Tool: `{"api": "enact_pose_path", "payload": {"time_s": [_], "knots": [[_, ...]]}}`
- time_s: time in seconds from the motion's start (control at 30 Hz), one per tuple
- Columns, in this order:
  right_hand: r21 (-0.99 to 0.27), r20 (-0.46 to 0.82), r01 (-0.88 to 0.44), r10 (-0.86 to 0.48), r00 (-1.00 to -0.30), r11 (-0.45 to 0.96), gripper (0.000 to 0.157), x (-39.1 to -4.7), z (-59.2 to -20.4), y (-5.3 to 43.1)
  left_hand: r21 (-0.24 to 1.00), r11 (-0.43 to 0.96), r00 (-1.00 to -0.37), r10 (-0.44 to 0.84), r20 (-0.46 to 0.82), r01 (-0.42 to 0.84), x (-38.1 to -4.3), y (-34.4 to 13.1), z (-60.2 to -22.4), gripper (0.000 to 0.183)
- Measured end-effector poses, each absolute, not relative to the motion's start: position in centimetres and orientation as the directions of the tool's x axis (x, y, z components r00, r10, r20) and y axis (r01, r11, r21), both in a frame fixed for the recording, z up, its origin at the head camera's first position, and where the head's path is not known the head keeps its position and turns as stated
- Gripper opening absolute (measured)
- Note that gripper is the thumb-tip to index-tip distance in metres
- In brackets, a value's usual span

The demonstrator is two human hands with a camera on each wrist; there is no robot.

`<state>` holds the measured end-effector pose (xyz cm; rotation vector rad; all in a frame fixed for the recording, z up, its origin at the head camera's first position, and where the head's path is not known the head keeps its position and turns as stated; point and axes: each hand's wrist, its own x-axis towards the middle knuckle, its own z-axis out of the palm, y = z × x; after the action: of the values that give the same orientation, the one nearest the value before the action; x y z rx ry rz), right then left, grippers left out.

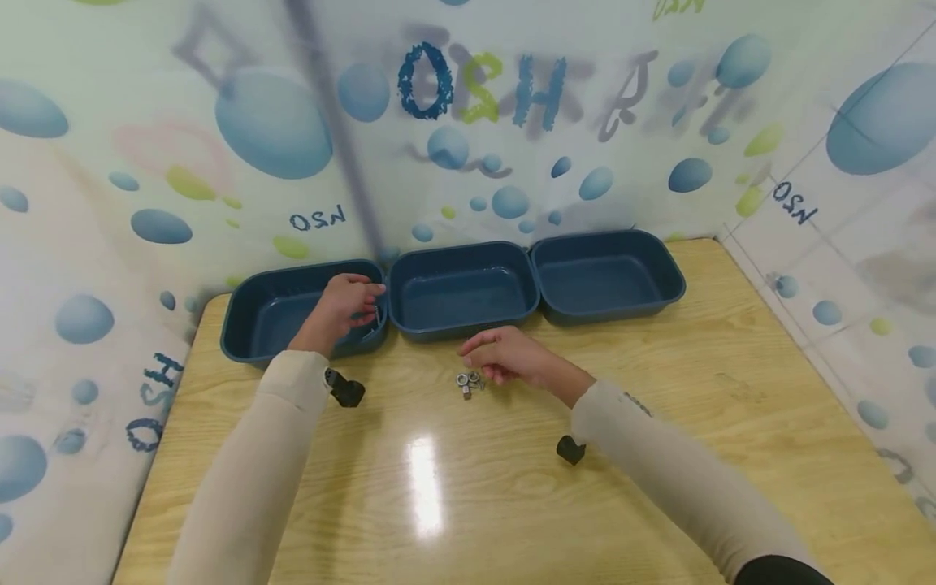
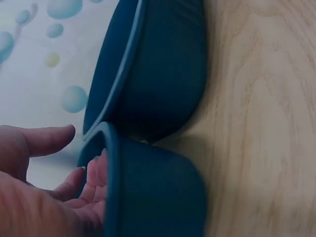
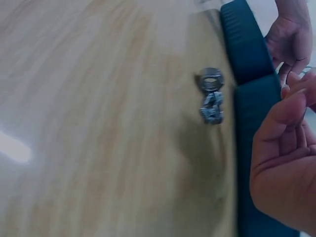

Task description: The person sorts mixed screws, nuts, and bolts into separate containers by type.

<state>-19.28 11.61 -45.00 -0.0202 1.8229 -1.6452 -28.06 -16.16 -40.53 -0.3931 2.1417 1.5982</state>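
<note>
My left hand (image 1: pixel 342 305) is over the right end of the left blue bin (image 1: pixel 252 309). In the left wrist view its fingers (image 2: pixel 91 185) dip inside the rim, with the thumb held apart above. A thin, shiny piece (image 1: pixel 377 315) shows by the fingers in the head view; its kind is unclear. My right hand (image 1: pixel 512 357) hovers just right of a small cluster of metal nuts (image 1: pixel 463 379) on the table, its fingers loosely bent. The nuts (image 3: pixel 212 98) lie apart from that hand in the right wrist view. Nothing shows between its thumb and fingers.
A middle blue bin (image 1: pixel 464 329) and a right blue bin (image 1: pixel 614 313) stand beside the left one along the back of the wooden table (image 1: pixel 497 504). Behind them hangs a patterned sheet (image 1: pixel 468 195). A black wrist camera (image 1: pixel 347 390) sits on the left sleeve.
</note>
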Motion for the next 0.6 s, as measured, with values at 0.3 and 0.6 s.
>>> {"api": "enact_pose_path", "payload": {"time_s": [0.3, 0.6], "knots": [[-0.881, -0.474, 0.424, -0.423, -0.772, 0.211, 0.028, -18.8, -47.3, 11.8, 0.824, 0.321, -0.863, 0.033, -0.503, -0.468, -28.2, -15.6, -41.7, 0.058], [-0.876, -0.471, 0.356, -0.420, -0.776, 0.325, 0.026, -19.0, -48.3, 11.9, 0.811, 0.297, -0.843, 0.036, -0.537, -0.504, -28.9, -15.5, -41.9, 0.056]]}}
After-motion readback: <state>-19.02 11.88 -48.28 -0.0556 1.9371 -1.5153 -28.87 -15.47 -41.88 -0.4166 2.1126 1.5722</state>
